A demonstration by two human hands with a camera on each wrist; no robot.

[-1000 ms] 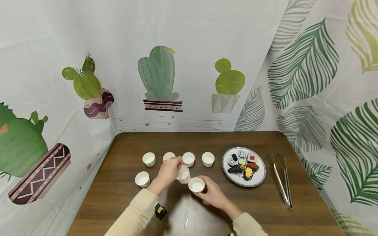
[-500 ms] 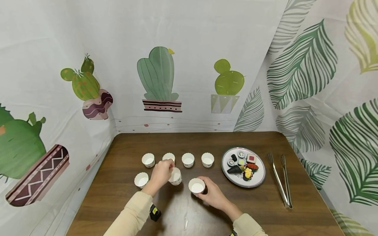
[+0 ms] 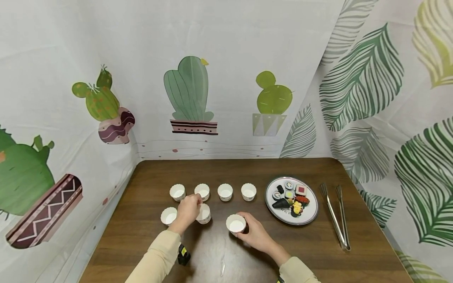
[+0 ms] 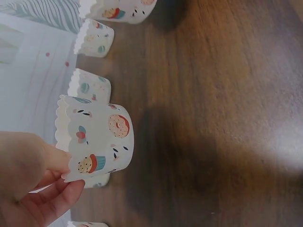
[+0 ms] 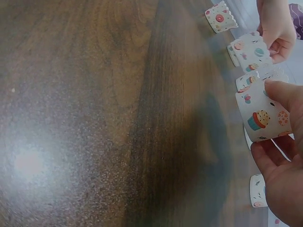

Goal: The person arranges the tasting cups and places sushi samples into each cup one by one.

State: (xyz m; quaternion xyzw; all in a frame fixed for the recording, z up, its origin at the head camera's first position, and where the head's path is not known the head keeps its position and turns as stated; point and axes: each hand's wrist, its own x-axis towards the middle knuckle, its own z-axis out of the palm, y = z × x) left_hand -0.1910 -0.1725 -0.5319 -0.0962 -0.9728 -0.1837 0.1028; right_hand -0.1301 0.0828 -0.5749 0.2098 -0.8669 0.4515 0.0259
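My left hand (image 3: 188,211) pinches the scalloped rim of a white paper baking cup (image 4: 100,137) printed with cupcakes and donuts. This cup hangs over the table, in front of the back row of cups. With thumb and fingers around its side, my right hand (image 3: 257,232) grips a second baking cup (image 3: 235,223), its opening facing up. Just left of my left hand a standing cup (image 3: 168,215) is partly covered by it. Behind both hands a row of several matching cups (image 3: 225,192) stands upright.
A round plate (image 3: 308,218) with several sushi pieces (image 3: 289,194) lies on the right of the brown table (image 3: 247,263). Beyond it rest metal tongs (image 3: 337,220). A patterned cloth (image 3: 233,78) hangs behind the table's far edge.
My left hand has moved left with its baking cup, away from the cup in my right hand. The right hand stays in place.
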